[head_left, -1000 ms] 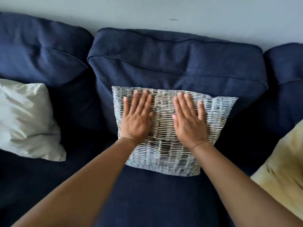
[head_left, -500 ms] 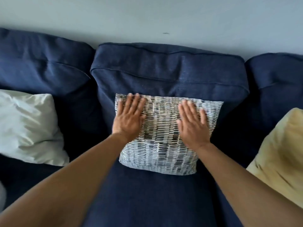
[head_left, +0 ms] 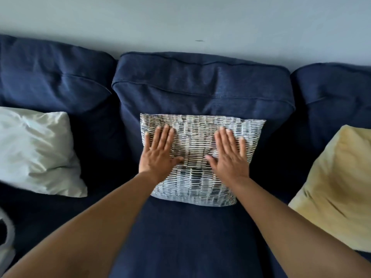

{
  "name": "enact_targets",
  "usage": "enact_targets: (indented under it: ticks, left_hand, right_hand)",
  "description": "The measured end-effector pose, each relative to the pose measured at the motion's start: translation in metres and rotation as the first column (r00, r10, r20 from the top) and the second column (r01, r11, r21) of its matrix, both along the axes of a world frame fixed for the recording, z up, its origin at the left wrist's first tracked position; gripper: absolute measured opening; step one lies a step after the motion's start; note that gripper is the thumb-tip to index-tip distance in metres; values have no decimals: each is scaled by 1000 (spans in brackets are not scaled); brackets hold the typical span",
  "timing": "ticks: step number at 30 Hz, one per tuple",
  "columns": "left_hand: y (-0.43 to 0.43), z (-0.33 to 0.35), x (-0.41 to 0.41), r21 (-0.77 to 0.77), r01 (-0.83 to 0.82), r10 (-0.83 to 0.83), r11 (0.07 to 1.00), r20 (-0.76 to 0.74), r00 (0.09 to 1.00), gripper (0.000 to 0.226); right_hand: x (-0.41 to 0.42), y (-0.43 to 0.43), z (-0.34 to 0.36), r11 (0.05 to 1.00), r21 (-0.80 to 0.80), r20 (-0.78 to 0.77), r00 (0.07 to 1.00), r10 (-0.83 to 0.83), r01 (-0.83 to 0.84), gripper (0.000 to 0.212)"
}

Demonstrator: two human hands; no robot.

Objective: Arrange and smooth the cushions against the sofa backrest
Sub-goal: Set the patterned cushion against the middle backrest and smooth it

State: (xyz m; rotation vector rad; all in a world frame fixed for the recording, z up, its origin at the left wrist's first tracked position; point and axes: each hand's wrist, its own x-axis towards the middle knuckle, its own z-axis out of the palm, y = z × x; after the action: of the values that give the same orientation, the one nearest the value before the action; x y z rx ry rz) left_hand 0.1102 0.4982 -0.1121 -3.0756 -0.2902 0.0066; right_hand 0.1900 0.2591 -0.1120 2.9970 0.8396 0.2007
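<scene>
Head view: the left hand (head_left: 158, 155) and right hand (head_left: 228, 157) lie flat, fingers spread, gripping nothing, pressing the patterned cushion (head_left: 198, 189) between and beneath them against the sofa backrest (head_left: 202, 87), likely to flatten creases.

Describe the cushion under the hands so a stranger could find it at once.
Start at the navy sofa and its middle back cushion. Leaning against that is the patterned cushion, with the left hand and right hand flat on it. Only it has a white-and-grey woven-look print; the white cushion and yellow cushion are plain.
</scene>
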Motion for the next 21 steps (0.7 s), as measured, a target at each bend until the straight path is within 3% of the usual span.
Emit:
enact_targets:
  ticks: [3, 6, 8, 10, 12, 16, 21]
  left_hand:
    - [29, -1, -14, 77, -71, 73, 994, -21, 997, 95]
    - [28, 9, -24, 19, -90, 89, 996, 29, 996, 98]
    - [10, 15, -22, 22, 22, -24, 1000, 55, 998, 107]
    - [-12, 15, -16, 60, 166, -167, 984, 18, 986, 118]
    - [-25, 11, -11, 96, 191, -188, 977, -42, 981, 128]
    - [-8, 10, -13, 143, 16, 1, 990, -120, 993, 136]
    - [6, 25, -28, 166, -46, 71, 985, -145, 987, 131]
  right_hand:
    - [8, -33, 1, 991, -24, 8, 991, -132, 132, 83]
    - [0, -33, 12, 984, 62, 3, 986, -168, 167, 84]
    - [-10, -16, 18, 996, 85, 18, 999, -37, 35, 89]
    - [-24, 4, 16, 989, 4, 28, 989, 144, -145, 98]
    - [-30, 11, 9, 977, -88, 5, 981, 194, -193, 108]
    - [-14, -10, 4, 984, -179, -55, 998, -17, 7, 120]
    - [-13, -42, 21, 979, -143, -106, 982, -159, 143, 123]
